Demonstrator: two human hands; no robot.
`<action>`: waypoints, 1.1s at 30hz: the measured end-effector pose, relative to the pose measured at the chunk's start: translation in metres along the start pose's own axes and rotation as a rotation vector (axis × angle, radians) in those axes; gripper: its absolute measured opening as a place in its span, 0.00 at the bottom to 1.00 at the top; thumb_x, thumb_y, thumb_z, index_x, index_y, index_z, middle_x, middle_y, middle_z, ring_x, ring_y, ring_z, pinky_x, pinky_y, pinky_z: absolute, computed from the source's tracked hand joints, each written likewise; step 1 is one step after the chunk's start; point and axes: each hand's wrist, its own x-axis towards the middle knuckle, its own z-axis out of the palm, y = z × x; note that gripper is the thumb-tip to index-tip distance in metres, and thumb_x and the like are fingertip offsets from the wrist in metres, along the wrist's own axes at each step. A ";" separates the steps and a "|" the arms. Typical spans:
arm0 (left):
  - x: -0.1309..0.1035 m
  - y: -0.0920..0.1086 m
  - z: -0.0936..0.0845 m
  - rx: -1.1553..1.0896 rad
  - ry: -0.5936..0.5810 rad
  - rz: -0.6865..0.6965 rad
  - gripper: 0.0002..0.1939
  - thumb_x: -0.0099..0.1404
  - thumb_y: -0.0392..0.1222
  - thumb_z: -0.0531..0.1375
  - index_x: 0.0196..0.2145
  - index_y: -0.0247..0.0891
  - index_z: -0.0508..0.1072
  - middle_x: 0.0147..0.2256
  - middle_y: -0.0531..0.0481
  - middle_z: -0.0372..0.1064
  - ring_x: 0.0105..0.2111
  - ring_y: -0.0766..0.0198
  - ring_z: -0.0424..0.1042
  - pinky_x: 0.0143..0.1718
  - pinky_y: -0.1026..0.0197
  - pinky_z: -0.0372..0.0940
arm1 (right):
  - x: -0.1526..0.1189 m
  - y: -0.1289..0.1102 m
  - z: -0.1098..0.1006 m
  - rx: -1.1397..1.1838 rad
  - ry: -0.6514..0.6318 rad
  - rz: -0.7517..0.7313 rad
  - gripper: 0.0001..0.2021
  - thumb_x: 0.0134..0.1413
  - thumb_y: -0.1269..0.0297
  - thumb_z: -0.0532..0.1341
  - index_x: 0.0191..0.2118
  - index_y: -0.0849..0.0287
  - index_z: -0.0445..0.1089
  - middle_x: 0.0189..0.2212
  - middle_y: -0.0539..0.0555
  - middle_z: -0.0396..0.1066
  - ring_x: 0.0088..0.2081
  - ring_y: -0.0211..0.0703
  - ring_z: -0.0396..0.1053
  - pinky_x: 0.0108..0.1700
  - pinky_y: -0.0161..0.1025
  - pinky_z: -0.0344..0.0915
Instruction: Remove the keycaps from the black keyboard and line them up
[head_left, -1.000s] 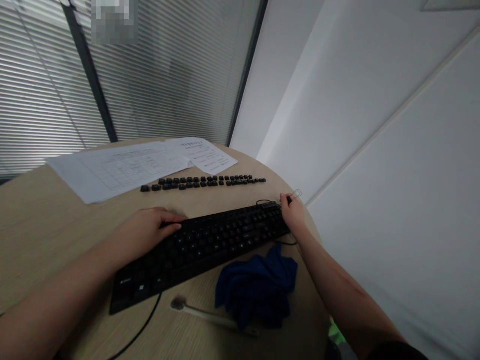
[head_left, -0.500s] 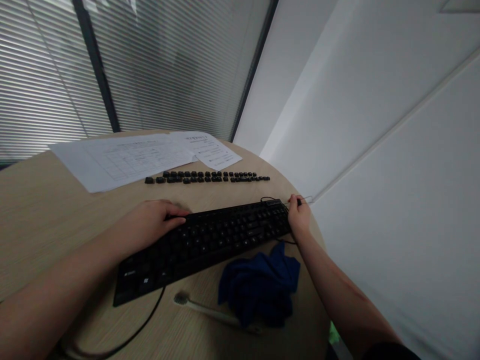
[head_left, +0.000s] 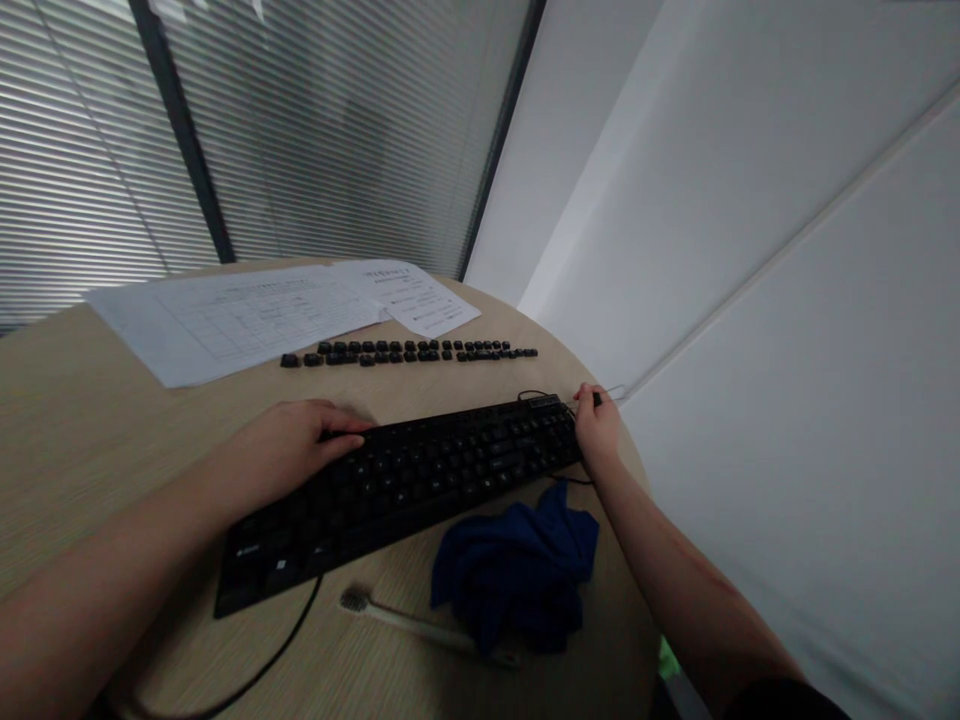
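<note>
Over the tabletop [head_left: 67, 420], forearms [head_left: 172, 525] slant inward, left fingers [head_left: 346, 423] pinching the keyboard [head_left: 409, 482].

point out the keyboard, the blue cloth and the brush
keyboard [head_left: 427, 476], head view, on its keys
blue cloth [head_left: 517, 570], head view, on its crumpled middle
brush [head_left: 417, 624], head view, on its pale handle

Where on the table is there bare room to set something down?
The widest patch of table spreads at left, between the papers and left hand. A narrow strip runs between the loose keycaps and keyboard. Crowded: where the blue cloth overlaps the brush.
</note>
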 end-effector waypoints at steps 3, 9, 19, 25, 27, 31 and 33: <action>0.000 0.000 0.000 0.006 0.002 0.026 0.25 0.69 0.52 0.52 0.53 0.43 0.83 0.45 0.42 0.82 0.44 0.51 0.78 0.52 0.50 0.69 | 0.004 -0.005 0.000 -0.094 -0.100 -0.016 0.22 0.65 0.44 0.48 0.32 0.54 0.68 0.32 0.60 0.77 0.38 0.54 0.74 0.43 0.44 0.65; -0.001 0.002 -0.001 -0.012 0.003 0.025 0.26 0.69 0.52 0.52 0.52 0.41 0.83 0.46 0.41 0.82 0.45 0.50 0.78 0.53 0.48 0.68 | 0.022 -0.009 0.000 -0.176 -0.245 -0.045 0.19 0.64 0.47 0.51 0.30 0.54 0.69 0.30 0.60 0.77 0.35 0.54 0.74 0.40 0.44 0.64; -0.001 0.001 0.001 -0.028 -0.001 -0.002 0.25 0.68 0.53 0.53 0.52 0.43 0.83 0.49 0.43 0.82 0.48 0.49 0.79 0.54 0.48 0.68 | 0.015 -0.006 0.001 -0.157 -0.199 -0.046 0.22 0.65 0.44 0.47 0.31 0.53 0.67 0.30 0.60 0.76 0.36 0.55 0.73 0.41 0.44 0.63; 0.000 0.001 0.000 -0.061 0.000 0.025 0.24 0.68 0.52 0.53 0.50 0.43 0.84 0.48 0.44 0.82 0.47 0.50 0.79 0.53 0.49 0.68 | 0.002 -0.003 0.000 -0.068 -0.046 -0.029 0.22 0.65 0.43 0.48 0.33 0.54 0.68 0.29 0.58 0.75 0.35 0.53 0.72 0.39 0.43 0.63; 0.000 0.001 -0.001 -0.070 0.004 0.016 0.24 0.67 0.52 0.53 0.50 0.43 0.84 0.48 0.44 0.83 0.47 0.49 0.79 0.53 0.48 0.68 | 0.001 -0.002 0.000 -0.047 -0.014 -0.032 0.22 0.66 0.43 0.48 0.33 0.53 0.68 0.28 0.57 0.74 0.35 0.52 0.72 0.39 0.43 0.63; 0.000 0.000 0.000 -0.076 0.011 0.007 0.24 0.67 0.52 0.54 0.50 0.44 0.84 0.49 0.44 0.83 0.47 0.49 0.79 0.54 0.48 0.68 | 0.002 0.004 0.001 0.000 0.029 -0.031 0.23 0.67 0.42 0.48 0.32 0.54 0.67 0.28 0.55 0.73 0.33 0.50 0.71 0.39 0.43 0.63; 0.000 -0.001 0.001 -0.076 0.010 0.002 0.24 0.67 0.53 0.54 0.50 0.45 0.84 0.49 0.45 0.83 0.48 0.49 0.79 0.54 0.48 0.67 | 0.003 0.007 0.001 0.027 0.015 -0.012 0.23 0.67 0.42 0.49 0.32 0.53 0.67 0.26 0.53 0.72 0.32 0.50 0.70 0.38 0.43 0.63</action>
